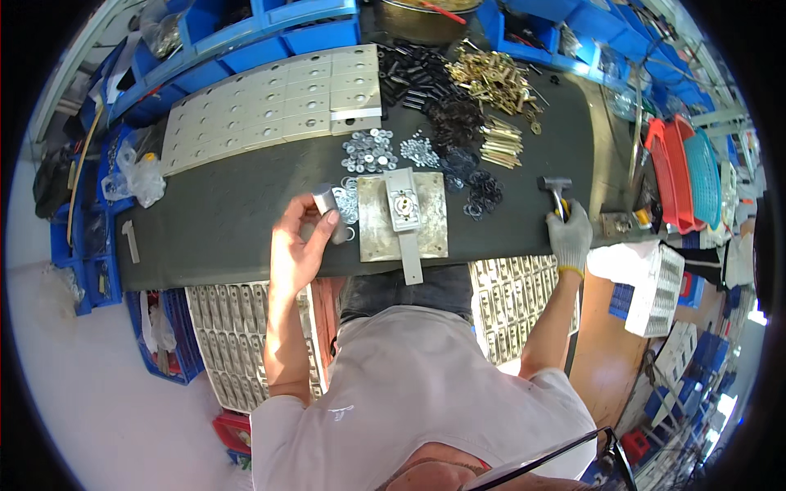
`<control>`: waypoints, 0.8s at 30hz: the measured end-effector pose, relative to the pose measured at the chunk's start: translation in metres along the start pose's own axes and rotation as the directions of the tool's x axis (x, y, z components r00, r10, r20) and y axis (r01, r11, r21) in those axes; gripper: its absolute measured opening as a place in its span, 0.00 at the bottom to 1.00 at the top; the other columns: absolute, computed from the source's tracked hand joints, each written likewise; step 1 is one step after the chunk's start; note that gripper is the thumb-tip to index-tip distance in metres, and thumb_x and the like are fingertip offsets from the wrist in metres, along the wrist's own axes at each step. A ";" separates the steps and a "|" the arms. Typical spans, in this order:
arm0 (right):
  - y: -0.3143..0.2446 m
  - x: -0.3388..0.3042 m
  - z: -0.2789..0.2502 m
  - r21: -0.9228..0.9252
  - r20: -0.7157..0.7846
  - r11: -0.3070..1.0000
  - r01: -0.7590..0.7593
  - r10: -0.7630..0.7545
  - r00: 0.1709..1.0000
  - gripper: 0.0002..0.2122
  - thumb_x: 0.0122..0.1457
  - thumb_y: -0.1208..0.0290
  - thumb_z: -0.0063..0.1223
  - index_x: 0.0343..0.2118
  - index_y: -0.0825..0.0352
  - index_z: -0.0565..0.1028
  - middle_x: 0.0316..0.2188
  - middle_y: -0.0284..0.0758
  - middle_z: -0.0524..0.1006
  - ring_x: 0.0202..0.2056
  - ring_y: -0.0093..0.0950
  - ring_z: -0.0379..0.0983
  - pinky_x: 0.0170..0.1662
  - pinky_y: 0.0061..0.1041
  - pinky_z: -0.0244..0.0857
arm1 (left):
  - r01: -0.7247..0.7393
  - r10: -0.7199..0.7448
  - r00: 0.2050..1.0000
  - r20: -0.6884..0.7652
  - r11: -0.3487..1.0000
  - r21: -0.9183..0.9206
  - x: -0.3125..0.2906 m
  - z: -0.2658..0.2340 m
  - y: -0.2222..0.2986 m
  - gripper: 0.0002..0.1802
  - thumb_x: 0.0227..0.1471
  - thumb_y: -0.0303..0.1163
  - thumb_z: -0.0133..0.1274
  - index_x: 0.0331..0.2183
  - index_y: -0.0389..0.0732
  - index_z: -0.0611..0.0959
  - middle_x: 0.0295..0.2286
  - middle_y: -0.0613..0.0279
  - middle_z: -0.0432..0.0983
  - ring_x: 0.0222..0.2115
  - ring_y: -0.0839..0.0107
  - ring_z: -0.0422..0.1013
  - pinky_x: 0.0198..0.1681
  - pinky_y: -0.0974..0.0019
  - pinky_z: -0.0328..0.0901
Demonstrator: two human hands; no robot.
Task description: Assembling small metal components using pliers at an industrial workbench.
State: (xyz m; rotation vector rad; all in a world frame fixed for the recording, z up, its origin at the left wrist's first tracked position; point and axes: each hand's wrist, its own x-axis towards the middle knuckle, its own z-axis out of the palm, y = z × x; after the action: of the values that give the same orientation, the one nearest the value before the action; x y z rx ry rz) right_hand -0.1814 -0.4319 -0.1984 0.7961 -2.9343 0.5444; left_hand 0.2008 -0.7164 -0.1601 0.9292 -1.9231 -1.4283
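Between the thumb and fingers of my bare left hand [300,245] is a short silver metal cylinder [324,199], held left of the work plate. My right hand [570,239], in a grey work glove, is closed round the handle of a hammer [556,184] near the bench's right end. In the middle lies a worn square metal plate [373,225]. On it rests a silver lock-like housing [401,185] with a round brass-coloured centre, its flat grey bar [410,260] reaching past the bench's front edge. Clear rings [347,204] lie beside the plate, close to my left hand.
Several flat metal plates [246,110] cover the back left. Behind the work plate are piles of grey washers [368,151], black pins [413,78], brass-coloured parts [495,82] and black rings [485,192]. Blue bins [319,37] line the back; red baskets [675,176] stand right.
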 end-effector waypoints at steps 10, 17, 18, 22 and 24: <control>-0.096 -0.037 -0.081 0.844 0.222 0.505 -0.180 -0.024 0.975 0.07 0.59 0.72 0.56 0.36 0.69 0.76 0.24 0.28 0.71 0.23 0.15 0.67 0.23 0.17 0.59 | -0.248 0.253 0.901 0.352 0.967 -0.061 0.036 0.039 0.077 0.17 0.60 0.25 0.59 0.51 0.35 0.79 0.43 0.53 0.80 0.42 0.62 0.78 0.46 0.62 0.71; -0.125 -0.056 -0.092 0.948 0.106 0.314 -0.047 -0.172 0.979 0.15 0.53 0.75 0.62 0.45 0.73 0.78 0.28 0.31 0.77 0.25 0.16 0.70 0.28 0.18 0.63 | -0.330 0.285 0.882 0.375 0.942 0.061 0.038 0.050 0.048 0.18 0.57 0.17 0.57 0.50 0.32 0.79 0.46 0.54 0.79 0.45 0.65 0.77 0.51 0.62 0.73; -0.129 -0.055 -0.093 0.947 0.105 0.317 -0.045 -0.172 0.980 0.15 0.53 0.75 0.62 0.45 0.73 0.78 0.28 0.31 0.77 0.25 0.16 0.70 0.28 0.18 0.63 | -0.334 0.290 0.878 0.381 0.941 0.053 0.038 0.050 0.049 0.18 0.57 0.17 0.57 0.50 0.32 0.79 0.46 0.53 0.79 0.45 0.64 0.77 0.50 0.62 0.73; -0.144 -0.051 -0.093 0.936 0.190 0.339 -0.089 -0.278 0.941 0.12 0.54 0.75 0.62 0.42 0.73 0.80 0.27 0.28 0.77 0.25 0.15 0.68 0.28 0.18 0.60 | -0.341 0.284 0.878 0.386 0.936 0.087 0.037 0.052 0.054 0.18 0.56 0.19 0.59 0.49 0.32 0.79 0.44 0.52 0.80 0.44 0.61 0.78 0.48 0.61 0.72; -0.154 -0.048 -0.095 0.920 0.231 0.381 -0.097 -0.324 0.918 0.12 0.55 0.72 0.63 0.41 0.73 0.80 0.26 0.28 0.77 0.26 0.16 0.69 0.29 0.19 0.61 | -0.342 0.286 0.881 0.377 0.936 0.090 0.036 0.052 0.057 0.18 0.55 0.20 0.60 0.48 0.33 0.79 0.43 0.52 0.80 0.43 0.59 0.78 0.47 0.61 0.72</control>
State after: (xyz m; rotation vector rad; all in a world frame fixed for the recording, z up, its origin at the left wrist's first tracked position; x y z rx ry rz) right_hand -0.0668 -0.4994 -0.0671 1.2587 -2.5625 2.3985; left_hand 0.1277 -0.7053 -0.1184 0.4011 -2.3534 -1.3339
